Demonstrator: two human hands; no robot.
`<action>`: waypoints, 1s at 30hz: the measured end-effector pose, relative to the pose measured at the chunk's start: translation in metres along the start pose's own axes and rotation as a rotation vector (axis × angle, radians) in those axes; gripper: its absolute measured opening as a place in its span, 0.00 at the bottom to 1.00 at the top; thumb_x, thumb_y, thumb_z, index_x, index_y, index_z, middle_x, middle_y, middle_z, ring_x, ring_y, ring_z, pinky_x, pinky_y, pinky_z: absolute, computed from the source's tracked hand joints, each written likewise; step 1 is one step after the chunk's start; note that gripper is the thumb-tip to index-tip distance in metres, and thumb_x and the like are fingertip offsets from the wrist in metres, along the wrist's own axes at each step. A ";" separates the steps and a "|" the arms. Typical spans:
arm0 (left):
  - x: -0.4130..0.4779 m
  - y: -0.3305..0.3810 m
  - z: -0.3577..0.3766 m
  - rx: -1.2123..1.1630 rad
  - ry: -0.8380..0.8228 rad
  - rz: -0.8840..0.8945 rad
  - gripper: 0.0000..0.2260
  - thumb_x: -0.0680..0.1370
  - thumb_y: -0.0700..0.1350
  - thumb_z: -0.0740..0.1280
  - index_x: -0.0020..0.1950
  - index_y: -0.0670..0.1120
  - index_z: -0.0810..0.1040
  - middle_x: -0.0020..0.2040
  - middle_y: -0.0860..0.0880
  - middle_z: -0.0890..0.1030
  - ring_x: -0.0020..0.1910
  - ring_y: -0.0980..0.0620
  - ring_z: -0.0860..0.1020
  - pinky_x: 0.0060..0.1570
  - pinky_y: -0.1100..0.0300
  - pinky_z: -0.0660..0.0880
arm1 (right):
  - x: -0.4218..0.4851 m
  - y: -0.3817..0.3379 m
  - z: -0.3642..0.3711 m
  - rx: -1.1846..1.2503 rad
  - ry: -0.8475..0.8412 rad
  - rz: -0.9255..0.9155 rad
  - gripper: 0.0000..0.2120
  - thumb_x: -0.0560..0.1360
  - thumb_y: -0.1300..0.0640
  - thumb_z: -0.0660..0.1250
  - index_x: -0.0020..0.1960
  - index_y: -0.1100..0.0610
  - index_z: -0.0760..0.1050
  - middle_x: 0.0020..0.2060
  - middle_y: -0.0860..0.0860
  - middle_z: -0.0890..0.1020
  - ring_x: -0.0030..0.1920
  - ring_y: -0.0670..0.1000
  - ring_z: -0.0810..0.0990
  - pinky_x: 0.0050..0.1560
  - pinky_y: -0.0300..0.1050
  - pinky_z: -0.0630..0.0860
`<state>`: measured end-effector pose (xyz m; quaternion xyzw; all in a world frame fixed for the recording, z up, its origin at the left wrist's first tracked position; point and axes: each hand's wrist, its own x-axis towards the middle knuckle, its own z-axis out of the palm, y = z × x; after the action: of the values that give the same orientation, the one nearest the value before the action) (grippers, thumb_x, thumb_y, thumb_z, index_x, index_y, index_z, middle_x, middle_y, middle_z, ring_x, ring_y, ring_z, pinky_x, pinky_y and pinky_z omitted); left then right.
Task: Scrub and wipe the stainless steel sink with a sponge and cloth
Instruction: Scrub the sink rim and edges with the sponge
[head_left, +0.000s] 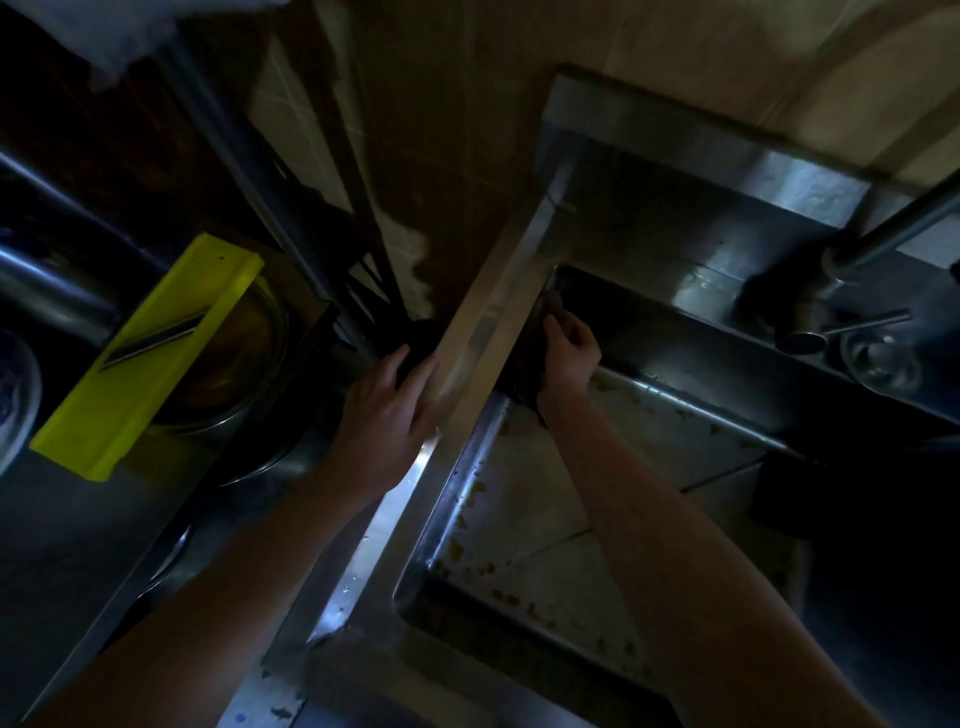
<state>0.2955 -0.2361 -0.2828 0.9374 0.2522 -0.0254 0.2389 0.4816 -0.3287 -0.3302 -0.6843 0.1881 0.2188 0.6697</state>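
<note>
A stainless steel sink fills the lower right of the frame, its smooth pale floor flecked with brown bits. At centre frame a dark wad, too dim to tell sponge from cloth, sits against the sink's left wall. The right hand curls its fingers round it. Wall and flat rim run lower left to upper right, likely the scrubbing line. The left hand lies on the rim's outer edge, fingers straight, together. A yellow plastic slicer sits at left.
</note>
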 end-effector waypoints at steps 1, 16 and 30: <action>0.000 0.000 0.000 0.000 0.004 0.002 0.23 0.78 0.47 0.62 0.73 0.47 0.63 0.73 0.40 0.62 0.70 0.39 0.65 0.67 0.44 0.62 | -0.003 -0.003 -0.001 -0.032 0.011 -0.053 0.15 0.75 0.60 0.67 0.62 0.58 0.75 0.56 0.55 0.80 0.56 0.54 0.79 0.60 0.50 0.77; 0.015 0.008 0.002 0.021 -0.015 -0.040 0.20 0.79 0.48 0.60 0.71 0.48 0.66 0.73 0.40 0.61 0.70 0.39 0.64 0.67 0.44 0.63 | 0.015 -0.053 0.034 -0.533 0.077 -0.367 0.14 0.72 0.52 0.70 0.53 0.55 0.71 0.57 0.54 0.71 0.43 0.49 0.71 0.43 0.45 0.70; 0.006 0.018 -0.005 -0.009 -0.042 -0.071 0.26 0.74 0.55 0.54 0.70 0.46 0.67 0.73 0.40 0.62 0.69 0.39 0.65 0.67 0.44 0.63 | 0.006 -0.008 0.012 0.073 0.037 0.149 0.15 0.76 0.59 0.67 0.62 0.58 0.74 0.55 0.56 0.80 0.54 0.54 0.79 0.57 0.46 0.77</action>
<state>0.3091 -0.2442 -0.2714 0.9260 0.2803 -0.0525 0.2475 0.4906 -0.3161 -0.3269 -0.6474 0.2585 0.2486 0.6725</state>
